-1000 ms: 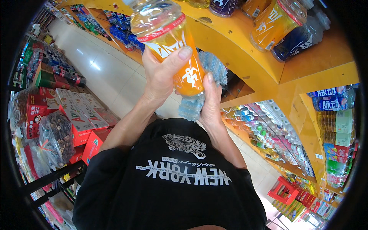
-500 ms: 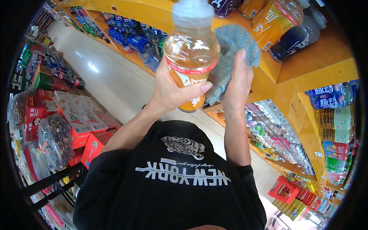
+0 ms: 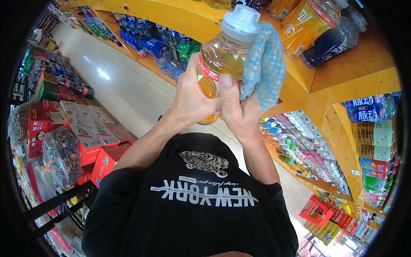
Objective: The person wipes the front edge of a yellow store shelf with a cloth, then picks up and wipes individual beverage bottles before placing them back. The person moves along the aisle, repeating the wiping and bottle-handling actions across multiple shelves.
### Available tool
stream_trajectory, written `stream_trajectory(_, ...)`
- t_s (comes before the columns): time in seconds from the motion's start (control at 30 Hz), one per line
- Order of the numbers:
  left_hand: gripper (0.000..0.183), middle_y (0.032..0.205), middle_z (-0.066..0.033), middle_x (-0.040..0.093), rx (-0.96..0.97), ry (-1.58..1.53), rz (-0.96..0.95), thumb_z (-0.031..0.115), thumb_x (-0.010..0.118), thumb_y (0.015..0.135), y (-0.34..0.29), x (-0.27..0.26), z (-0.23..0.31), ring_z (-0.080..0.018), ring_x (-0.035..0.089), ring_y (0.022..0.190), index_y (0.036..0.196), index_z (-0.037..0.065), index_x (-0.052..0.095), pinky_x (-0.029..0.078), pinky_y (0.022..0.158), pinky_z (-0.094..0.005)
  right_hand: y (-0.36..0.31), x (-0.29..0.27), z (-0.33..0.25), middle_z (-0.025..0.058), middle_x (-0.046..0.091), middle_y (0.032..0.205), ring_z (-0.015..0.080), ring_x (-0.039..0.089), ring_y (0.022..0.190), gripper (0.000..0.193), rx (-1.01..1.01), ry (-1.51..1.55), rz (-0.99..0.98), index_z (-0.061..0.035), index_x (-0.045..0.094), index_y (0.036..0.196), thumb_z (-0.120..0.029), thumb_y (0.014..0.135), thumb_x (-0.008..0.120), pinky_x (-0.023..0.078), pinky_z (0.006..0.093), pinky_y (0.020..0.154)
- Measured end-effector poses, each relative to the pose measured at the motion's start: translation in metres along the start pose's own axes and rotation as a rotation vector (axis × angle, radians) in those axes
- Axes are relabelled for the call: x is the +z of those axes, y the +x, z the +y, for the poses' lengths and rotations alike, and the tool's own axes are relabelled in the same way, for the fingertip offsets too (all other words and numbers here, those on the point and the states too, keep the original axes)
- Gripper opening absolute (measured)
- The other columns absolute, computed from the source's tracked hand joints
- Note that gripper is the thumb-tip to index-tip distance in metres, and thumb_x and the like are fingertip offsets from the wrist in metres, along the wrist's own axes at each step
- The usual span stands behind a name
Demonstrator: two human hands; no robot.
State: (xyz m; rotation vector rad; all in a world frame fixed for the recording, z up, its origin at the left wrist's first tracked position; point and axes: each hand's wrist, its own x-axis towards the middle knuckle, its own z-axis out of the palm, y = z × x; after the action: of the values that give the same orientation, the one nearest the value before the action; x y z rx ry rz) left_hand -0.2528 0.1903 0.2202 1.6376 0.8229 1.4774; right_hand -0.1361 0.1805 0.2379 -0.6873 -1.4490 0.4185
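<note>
My left hand [image 3: 192, 100] is wrapped around the body of a clear plastic bottle of orange liquid with a translucent white cap [image 3: 222, 53]; my right hand [image 3: 242, 111] presses a blue-grey textured cloth [image 3: 267, 66] against its right side. The bottle is held up before the curved yellow-orange shelf [image 3: 308, 103], its long axis running steeply from lower left to upper right in my view, cap uppermost. Both forearms rise from below and converge, the right thumb lying upright across the label. Hands cover most of the lower body; I can't make out the right fingers behind the cloth.
</note>
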Motion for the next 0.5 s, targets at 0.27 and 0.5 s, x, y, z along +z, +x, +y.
stream_trajectory(0.27, 0.062, 0.111, -0.0173, 0.064, -0.124, 0.043, -0.031, 0.021, 0.077, 0.076, 0.002, -0.006, -0.014, -0.0279, 0.065, 0.102, 0.123, 0.000, 0.044, 0.051, 0.086, -0.0367, 0.003, 0.006, 0.008, 0.0200, 0.043, 0.139, 0.0386, 0.037, 0.130, 0.044, -0.372, -0.415, 0.024, -0.0111, 0.066, 0.118, -0.010, 0.074, 0.070, 0.030, 0.0435, 0.106)
stream_trajectory(0.5, 0.064, 0.112, -0.0162, 0.065, 0.031, 0.347, -0.220, 0.028, 0.078, 0.073, 0.003, -0.015, -0.002, -0.0320, 0.065, 0.102, 0.124, 0.003, 0.049, 0.051, 0.087, -0.0392, 0.016, 0.000, 0.004, 0.0058, 0.064, 0.119, 0.0367, 0.036, 0.134, 0.039, -0.490, -0.735, -0.103, -0.0142, 0.071, 0.108, -0.010, 0.070, 0.065, 0.026, 0.0459, 0.106)
